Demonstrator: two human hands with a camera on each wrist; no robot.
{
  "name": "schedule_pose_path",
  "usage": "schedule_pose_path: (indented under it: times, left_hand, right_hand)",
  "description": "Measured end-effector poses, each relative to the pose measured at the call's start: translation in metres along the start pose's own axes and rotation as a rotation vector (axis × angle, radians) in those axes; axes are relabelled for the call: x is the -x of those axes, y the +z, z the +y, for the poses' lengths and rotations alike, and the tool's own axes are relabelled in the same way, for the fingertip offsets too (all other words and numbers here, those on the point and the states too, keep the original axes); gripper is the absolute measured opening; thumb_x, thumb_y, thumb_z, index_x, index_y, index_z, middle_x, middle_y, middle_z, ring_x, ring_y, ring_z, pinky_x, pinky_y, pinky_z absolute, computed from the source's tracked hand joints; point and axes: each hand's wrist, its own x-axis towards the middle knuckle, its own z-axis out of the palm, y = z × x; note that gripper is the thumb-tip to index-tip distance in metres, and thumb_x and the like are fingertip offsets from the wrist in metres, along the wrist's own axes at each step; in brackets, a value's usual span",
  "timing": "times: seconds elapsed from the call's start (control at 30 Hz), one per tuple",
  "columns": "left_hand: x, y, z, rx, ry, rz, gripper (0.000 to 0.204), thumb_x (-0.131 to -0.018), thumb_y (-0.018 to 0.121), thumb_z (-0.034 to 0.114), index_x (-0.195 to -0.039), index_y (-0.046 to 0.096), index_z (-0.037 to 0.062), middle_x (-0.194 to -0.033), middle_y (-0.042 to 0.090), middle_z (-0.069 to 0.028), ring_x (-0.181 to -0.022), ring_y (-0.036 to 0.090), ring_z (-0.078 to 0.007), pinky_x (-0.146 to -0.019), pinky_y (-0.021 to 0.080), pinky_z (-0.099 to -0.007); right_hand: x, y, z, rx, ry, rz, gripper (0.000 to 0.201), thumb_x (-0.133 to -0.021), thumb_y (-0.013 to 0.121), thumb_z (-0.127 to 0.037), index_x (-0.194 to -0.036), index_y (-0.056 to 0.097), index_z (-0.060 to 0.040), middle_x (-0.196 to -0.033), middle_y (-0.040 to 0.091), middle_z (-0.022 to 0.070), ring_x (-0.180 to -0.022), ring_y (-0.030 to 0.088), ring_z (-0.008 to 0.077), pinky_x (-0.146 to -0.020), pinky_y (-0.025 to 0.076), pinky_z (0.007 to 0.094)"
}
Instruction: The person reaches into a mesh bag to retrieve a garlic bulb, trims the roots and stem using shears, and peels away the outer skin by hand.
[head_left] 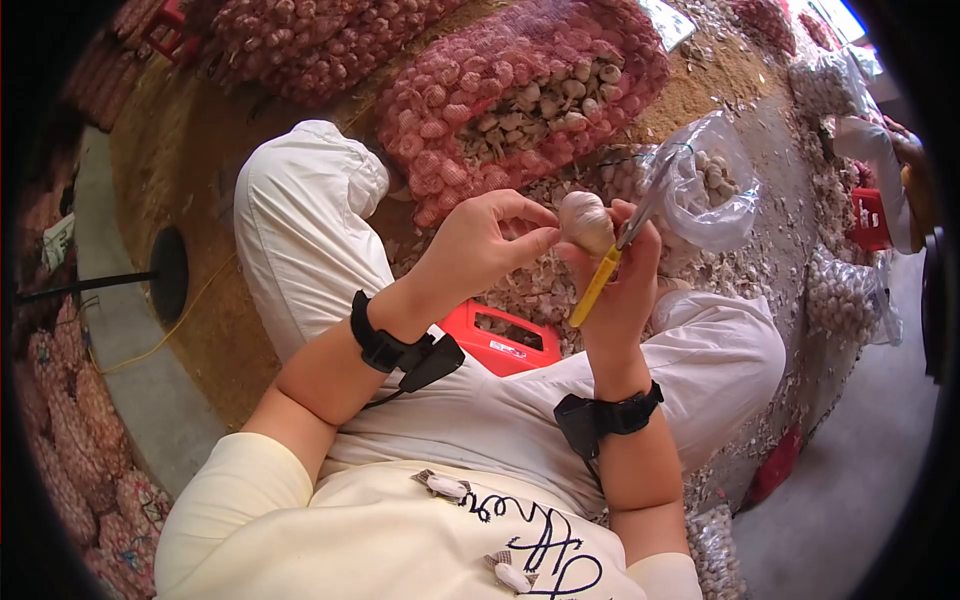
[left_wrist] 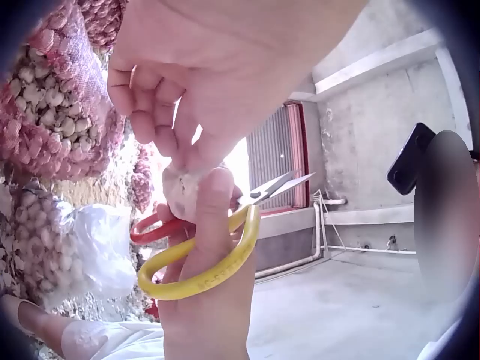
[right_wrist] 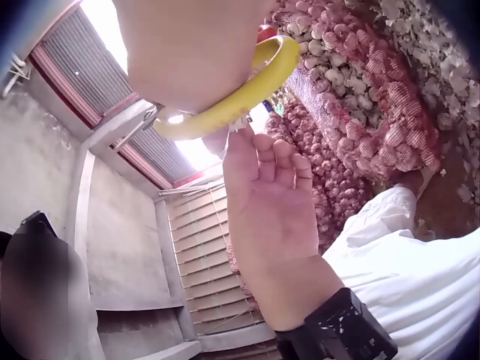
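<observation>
My right hand (head_left: pixel 618 290) holds a whitish garlic bulb (head_left: pixel 587 222) upright between thumb and fingers. Hooked on that same hand is a pair of scissors (head_left: pixel 598 284), blades pointing away from the bulb. In the left wrist view the scissors show one yellow handle (left_wrist: pixel 196 285) and one red handle (left_wrist: pixel 154 231). From the left, the thumb and forefinger of my left hand (head_left: pixel 478 240) pinch at the bulb's side. The right wrist view shows the left palm (right_wrist: pixel 274 214) with its other fingers bent; the bulb is mostly hidden there.
An opened red mesh sack (head_left: pixel 430 110) of garlic lies ahead, beside a clear plastic bag (head_left: pixel 722 200) with trimmed bulbs. Between the legs is a red plastic stool (head_left: pixel 500 345). Garlic skins litter the floor. A round black stand base (head_left: pixel 170 273) is at left; another person (head_left: pixel 890 170) is at right.
</observation>
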Motion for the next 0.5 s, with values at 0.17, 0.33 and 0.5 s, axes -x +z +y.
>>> schedule_pose_path:
  times: [0.17, 0.33, 0.5]
  left_hand:
    - [0.001, -0.003, 0.007, 0.094, -0.118, -0.021, 0.021, -0.087, 0.069, 0.017, -0.1, 0.07, 0.0004, -0.083, 0.066, -0.0027, -0.074, 0.06, -0.0056, -0.064, 0.047, -0.0212]
    - [0.0, -0.004, 0.0, 0.113, -0.138, -0.027, 0.02, -0.087, 0.068, 0.017, -0.097, 0.067, -0.0004, -0.076, 0.066, -0.0011, -0.066, 0.06, -0.0044, -0.058, 0.047, -0.0197]
    - [-0.003, -0.001, -0.005, 0.191, -0.042, -0.005, 0.02, -0.083, 0.067, 0.016, -0.091, 0.064, -0.0017, -0.083, 0.063, -0.0061, -0.061, 0.062, -0.0089, -0.055, 0.048, -0.0231]
  right_hand:
    - [-0.002, 0.0, -0.008, 0.261, -0.138, -0.054, 0.063, -0.075, 0.083, -0.018, -0.125, 0.047, -0.0039, -0.117, 0.056, 0.0088, -0.104, 0.058, 0.022, -0.092, 0.046, 0.0327]
    - [-0.005, 0.003, -0.017, 0.376, -0.34, -0.017, 0.064, -0.068, 0.085, -0.019, -0.12, 0.051, -0.0063, -0.103, 0.06, 0.0124, -0.092, 0.058, 0.0317, -0.08, 0.047, 0.0416]
    - [-0.003, 0.004, -0.017, 0.338, -0.318, -0.045, 0.065, -0.067, 0.085, -0.017, -0.121, 0.051, -0.0067, -0.105, 0.06, 0.0117, -0.094, 0.058, 0.0308, -0.08, 0.047, 0.0409]
